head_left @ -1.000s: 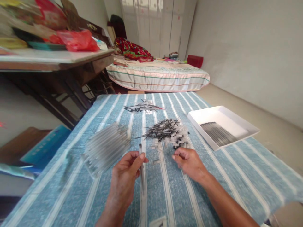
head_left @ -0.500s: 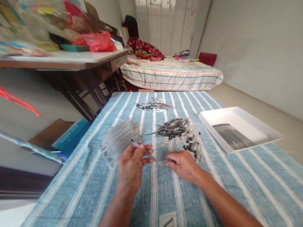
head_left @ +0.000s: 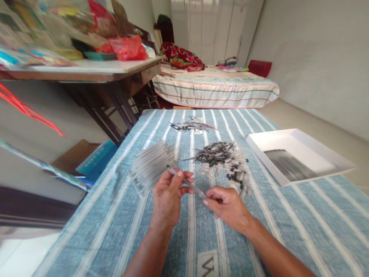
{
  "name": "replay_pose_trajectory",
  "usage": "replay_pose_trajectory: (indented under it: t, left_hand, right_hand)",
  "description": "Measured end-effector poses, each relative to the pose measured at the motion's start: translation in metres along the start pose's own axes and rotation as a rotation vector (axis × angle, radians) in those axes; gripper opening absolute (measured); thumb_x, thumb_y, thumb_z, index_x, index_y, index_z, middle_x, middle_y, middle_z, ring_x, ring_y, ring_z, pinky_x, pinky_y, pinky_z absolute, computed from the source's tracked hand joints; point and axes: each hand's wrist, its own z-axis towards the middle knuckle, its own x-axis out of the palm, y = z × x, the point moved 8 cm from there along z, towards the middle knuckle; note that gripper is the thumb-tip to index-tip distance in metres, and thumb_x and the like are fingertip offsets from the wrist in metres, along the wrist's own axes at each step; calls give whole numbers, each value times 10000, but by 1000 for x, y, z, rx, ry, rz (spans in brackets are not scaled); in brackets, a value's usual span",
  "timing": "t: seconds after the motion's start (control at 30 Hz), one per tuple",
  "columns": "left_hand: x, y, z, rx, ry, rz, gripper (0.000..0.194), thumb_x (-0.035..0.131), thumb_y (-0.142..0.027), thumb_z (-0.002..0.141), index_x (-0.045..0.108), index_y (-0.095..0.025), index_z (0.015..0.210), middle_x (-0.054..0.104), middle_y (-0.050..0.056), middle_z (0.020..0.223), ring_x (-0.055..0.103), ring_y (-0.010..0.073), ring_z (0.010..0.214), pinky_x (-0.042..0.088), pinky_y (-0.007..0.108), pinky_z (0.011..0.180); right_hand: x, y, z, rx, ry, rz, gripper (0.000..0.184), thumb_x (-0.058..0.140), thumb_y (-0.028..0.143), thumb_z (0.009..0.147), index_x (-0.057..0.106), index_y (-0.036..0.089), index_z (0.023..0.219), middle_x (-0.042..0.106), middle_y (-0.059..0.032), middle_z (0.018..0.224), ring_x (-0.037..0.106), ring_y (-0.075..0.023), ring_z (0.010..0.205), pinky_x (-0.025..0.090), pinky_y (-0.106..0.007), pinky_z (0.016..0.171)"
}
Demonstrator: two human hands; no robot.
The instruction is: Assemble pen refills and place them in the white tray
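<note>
Between thumb and fingers, my left hand holds a slim translucent pen, slanting down to the right. At the pen's lower end, my right hand is closed in a pinch; any small part inside its fingertips is hidden. Just beyond my left hand lies a stack of clear pen barrels side by side. Ahead of my right hand is a loose pile of black, thin pen parts, with small whitish and black pieces at its near side.
A shallow white box on the right holds a row of dark pens. Farther back lies a small heap of thin dark sticks. The striped cloth covers the table. A cluttered desk stands left, a bed behind.
My right hand has come from the small pieces to the pen's end. The pen has tilted from upright to slanting. The view has swung left.
</note>
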Motion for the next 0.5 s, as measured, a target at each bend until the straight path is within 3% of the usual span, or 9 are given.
replay_pose_trajectory:
  t: [0.5]
  left_hand:
    - [4,9,-2,-46,19,67,154,621,-278,755,525,-162,790,701,43,746,658,175,651,497,246,497]
  right_hand:
    - [0,8,-5,-119,-97,-119,144,508,279,790,501,181,686,489,40,526,460,-83,434,364,-197,440]
